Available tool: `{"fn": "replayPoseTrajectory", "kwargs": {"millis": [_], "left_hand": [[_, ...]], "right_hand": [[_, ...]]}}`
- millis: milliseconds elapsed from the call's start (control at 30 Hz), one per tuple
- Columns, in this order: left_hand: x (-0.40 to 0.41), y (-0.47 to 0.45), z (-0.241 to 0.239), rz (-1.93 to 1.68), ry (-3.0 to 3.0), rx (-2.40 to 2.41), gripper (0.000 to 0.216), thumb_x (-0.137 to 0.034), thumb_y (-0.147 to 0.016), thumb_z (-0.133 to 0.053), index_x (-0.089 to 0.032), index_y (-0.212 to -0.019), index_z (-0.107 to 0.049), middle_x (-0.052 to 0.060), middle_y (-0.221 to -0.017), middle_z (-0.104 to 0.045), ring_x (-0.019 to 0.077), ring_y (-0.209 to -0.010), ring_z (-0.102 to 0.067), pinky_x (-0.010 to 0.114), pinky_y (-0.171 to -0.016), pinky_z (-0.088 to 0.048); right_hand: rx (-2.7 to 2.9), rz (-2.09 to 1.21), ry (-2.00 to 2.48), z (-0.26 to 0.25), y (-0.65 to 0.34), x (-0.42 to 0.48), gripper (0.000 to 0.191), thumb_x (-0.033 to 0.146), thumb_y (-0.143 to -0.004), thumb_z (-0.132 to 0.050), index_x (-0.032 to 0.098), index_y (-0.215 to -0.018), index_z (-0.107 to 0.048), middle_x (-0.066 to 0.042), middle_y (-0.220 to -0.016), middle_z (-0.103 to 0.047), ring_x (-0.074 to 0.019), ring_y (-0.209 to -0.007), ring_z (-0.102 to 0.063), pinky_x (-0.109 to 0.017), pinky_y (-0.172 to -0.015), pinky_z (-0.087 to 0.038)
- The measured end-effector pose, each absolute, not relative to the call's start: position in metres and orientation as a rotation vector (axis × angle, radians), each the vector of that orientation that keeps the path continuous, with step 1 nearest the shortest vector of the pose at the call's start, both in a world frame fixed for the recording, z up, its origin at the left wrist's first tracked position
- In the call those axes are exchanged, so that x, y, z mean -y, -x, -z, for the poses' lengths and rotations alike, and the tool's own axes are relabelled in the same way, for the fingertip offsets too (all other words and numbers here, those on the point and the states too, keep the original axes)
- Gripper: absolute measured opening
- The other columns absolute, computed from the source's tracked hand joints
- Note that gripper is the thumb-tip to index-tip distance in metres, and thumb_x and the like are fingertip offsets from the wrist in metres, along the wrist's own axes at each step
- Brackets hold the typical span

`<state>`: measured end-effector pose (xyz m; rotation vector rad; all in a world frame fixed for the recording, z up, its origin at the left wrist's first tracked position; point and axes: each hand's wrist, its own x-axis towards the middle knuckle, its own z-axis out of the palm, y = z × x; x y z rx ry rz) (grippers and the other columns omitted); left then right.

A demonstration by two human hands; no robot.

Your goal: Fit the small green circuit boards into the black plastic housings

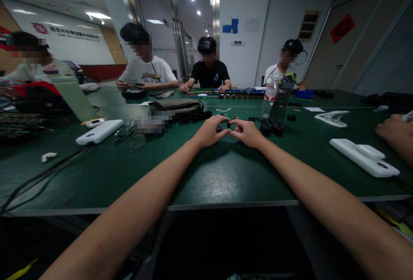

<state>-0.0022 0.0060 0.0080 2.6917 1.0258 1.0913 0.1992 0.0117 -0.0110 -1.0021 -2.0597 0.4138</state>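
Just above the green table (222, 176), my left hand (210, 131) and my right hand (248, 133) meet at the fingertips. Between them is a small black piece (229, 124), pinched from both sides; it is too small and dark to tell its kind. Thumbs and forefingers of both hands are curled together around it. Several small black parts (193, 116) lie on the table just beyond my left hand. Past my right hand stand more black parts (266, 127), close to the foot of a dark water bottle (281, 101).
A clear plastic bottle (268, 101) stands beside the dark one. White devices lie left (100, 131) and right (364, 157), with cables. A grey-brown bag (177, 106) and eyeglasses (124, 131) are at left. Several people sit across; another person's hand (396, 136) is at right.
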Motion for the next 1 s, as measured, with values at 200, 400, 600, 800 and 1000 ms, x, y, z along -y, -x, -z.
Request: {"fn": "replayPoseTrajectory", "kwargs": {"millis": [200, 400, 600, 800, 1000], "left_hand": [[-0.0111, 0.0028, -0.0038, -1.163, -2.604, -1.096, 0.029, -0.032, -0.084, -0.068, -0.015, -0.107, -0.068, 0.008, -0.102, -0.074, 0.0201, -0.091, -0.069, 0.032, -0.086, -0.054], [-0.0138, 0.0089, -0.0054, -1.091, -2.729, -1.213, 0.022, -0.032, -0.083, -0.067, -0.013, -0.092, -0.072, 0.006, -0.081, -0.068, 0.0181, -0.074, -0.062, 0.030, -0.073, -0.051], [-0.0139, 0.0111, -0.0067, -1.009, -2.796, -1.205, 0.035, -0.033, -0.086, -0.065, -0.015, -0.115, -0.073, 0.010, -0.099, -0.066, 0.0235, -0.095, -0.062, 0.036, -0.089, -0.052], [-0.0152, 0.0081, -0.0019, -0.897, -2.857, -1.219, 0.028, -0.031, -0.096, -0.052, -0.018, -0.101, -0.076, 0.009, -0.091, -0.065, 0.0234, -0.092, -0.061, 0.037, -0.086, -0.051], [-0.0104, 0.0022, -0.0027, -0.634, -2.928, -1.291, 0.033, -0.030, -0.100, -0.045, -0.020, -0.114, -0.074, 0.011, -0.103, -0.074, 0.0242, -0.096, -0.068, 0.033, -0.085, -0.051]], "right_hand": [[2.168, -0.423, 1.043, 0.0078, -0.1971, -0.0078, 0.023, 0.025, -0.080, -0.073, 0.014, -0.100, -0.076, 0.004, -0.061, -0.061, -0.0106, -0.055, -0.049, -0.024, -0.062, -0.037], [2.147, -0.343, 1.030, 0.0055, -0.1974, -0.0060, 0.015, 0.028, -0.087, -0.066, 0.016, -0.086, -0.076, 0.003, -0.058, -0.060, -0.0115, -0.056, -0.050, -0.024, -0.061, -0.035], [2.126, -0.310, 0.972, 0.0035, -0.1976, -0.0053, 0.030, 0.029, -0.093, -0.056, 0.018, -0.068, -0.068, -0.001, -0.063, -0.067, -0.0137, -0.062, -0.058, -0.025, -0.065, -0.038], [2.116, -0.339, 0.977, 0.0056, -0.1958, -0.0049, 0.026, 0.029, -0.091, -0.056, 0.018, -0.072, -0.070, 0.000, -0.062, -0.065, -0.0138, -0.061, -0.056, -0.025, -0.063, -0.038], [2.147, -0.298, 0.985, 0.0050, -0.1947, -0.0039, 0.034, 0.033, -0.091, -0.057, 0.018, -0.061, -0.062, 0.001, -0.058, -0.059, -0.0126, -0.059, -0.051, -0.025, -0.061, -0.034]]}}
